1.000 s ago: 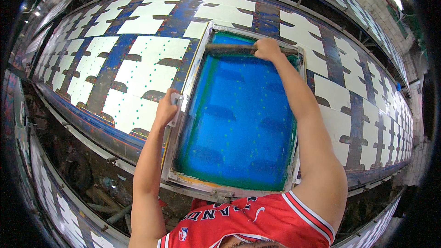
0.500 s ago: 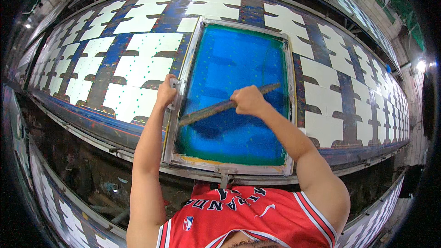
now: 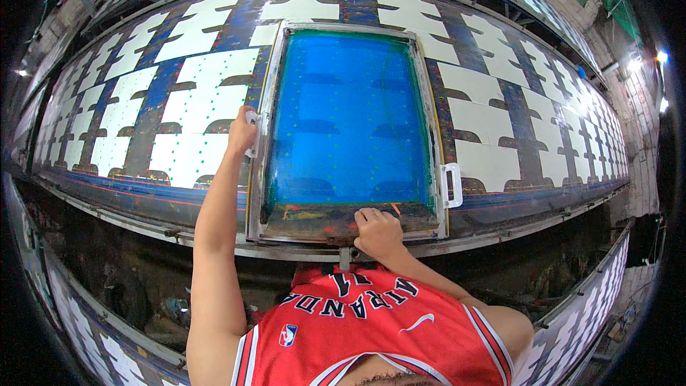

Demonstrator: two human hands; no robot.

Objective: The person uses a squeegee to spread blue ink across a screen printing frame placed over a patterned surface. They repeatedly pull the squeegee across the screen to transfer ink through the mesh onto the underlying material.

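Note:
A screen-printing frame point(image 3: 266, 118) with blue mesh point(image 3: 350, 118) lies on the long table in front of me. My left hand point(image 3: 243, 131) is closed around the white handle point(image 3: 251, 149) on the frame's left side. At the near end of the mesh, my right hand point(image 3: 379, 231) is closed over the top of a wide, paint-stained squeegee point(image 3: 311, 221), which spans nearly the frame's full width. The fingers hide part of its edge. A second white handle point(image 3: 452, 186) on the right side of the frame is not held. Pale fabric pieces show dimly through the mesh.
Rows of white garment-shaped pieces cover the table; those on the left point(image 3: 189, 104) bear green dots, those on the right point(image 3: 475, 107) look plain. A metal rail point(image 3: 493, 249) runs along the near edge, where a bracket point(image 3: 346, 257) meets the frame. Other piece-covered tables stand beyond and behind.
My right hand has pulled the squeegee toward me, from slanting across the mesh to lying crosswise at the near end. My left hand still grips its handle. The view has shifted slightly.

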